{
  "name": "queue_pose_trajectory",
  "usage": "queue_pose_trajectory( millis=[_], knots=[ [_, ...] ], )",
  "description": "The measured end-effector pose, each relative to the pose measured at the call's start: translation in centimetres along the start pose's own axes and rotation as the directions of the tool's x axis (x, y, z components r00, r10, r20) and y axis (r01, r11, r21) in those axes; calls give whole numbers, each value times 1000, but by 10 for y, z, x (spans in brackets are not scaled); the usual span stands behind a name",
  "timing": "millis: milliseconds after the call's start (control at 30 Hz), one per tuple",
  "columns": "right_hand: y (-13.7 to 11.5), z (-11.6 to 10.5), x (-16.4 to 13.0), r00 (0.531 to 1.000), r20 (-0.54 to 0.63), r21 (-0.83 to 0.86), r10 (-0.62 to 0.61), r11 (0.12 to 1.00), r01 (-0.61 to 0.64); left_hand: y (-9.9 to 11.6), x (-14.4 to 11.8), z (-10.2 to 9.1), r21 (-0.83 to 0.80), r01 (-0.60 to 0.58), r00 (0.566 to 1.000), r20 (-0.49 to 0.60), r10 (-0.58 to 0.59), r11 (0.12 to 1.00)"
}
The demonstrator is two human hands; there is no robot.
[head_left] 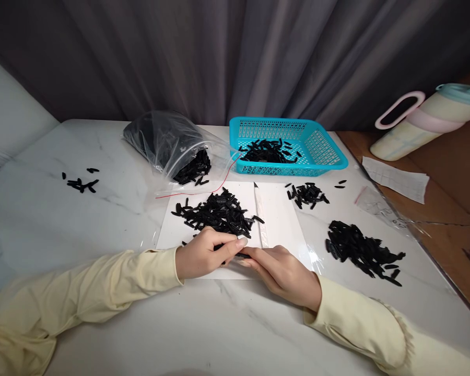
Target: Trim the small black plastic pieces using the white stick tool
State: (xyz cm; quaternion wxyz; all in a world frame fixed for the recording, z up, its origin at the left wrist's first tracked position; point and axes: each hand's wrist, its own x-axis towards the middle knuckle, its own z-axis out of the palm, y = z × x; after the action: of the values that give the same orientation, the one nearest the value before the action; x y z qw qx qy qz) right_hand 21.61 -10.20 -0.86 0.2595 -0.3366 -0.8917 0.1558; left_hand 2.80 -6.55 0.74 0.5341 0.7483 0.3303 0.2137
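My left hand point(207, 254) and my right hand point(284, 272) meet over the near edge of a white sheet point(285, 224). Both are closed, with a small, slim black piece point(242, 255) pinched between their fingertips. More black shows inside the curled fingers of my left hand, but how many pieces it holds is hidden. Just beyond lies a heap of similar black pieces point(219, 211). To its right a craft knife point(260, 216) with a pale, wrapped-looking handle rests on the sheet, blade pointing away from me.
Behind the sheet are an open clear zip bag point(168, 146) of black pieces and a blue basket point(292, 169) holding more. Loose piles lie at the left point(81, 185), right back point(308, 195) and right point(360, 249). A tumbler point(419, 133), paper slip point(397, 177) and small plastic bag point(376, 206) are at right.
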Motion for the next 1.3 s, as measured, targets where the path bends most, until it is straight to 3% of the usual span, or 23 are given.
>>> queue_pose_trajectory(
  millis=[367,900,1133,1300],
  knots=[
    [0,-1,2,999,0,-18,-37,999,37,0,-1,-1,-13,-28,999,19,28,1000],
    [0,-1,4,998,-21,-14,-51,999,51,0,-1,-1,-25,2,1000,25,-1,1000],
    [0,-1,3,999,-18,-33,-38,999,37,2,2,-4,-85,80,996,35,-77,993],
    [1,0,2,999,-7,-62,-42,997,42,2,2,-4,-67,52,998,36,-50,996]
  ],
)
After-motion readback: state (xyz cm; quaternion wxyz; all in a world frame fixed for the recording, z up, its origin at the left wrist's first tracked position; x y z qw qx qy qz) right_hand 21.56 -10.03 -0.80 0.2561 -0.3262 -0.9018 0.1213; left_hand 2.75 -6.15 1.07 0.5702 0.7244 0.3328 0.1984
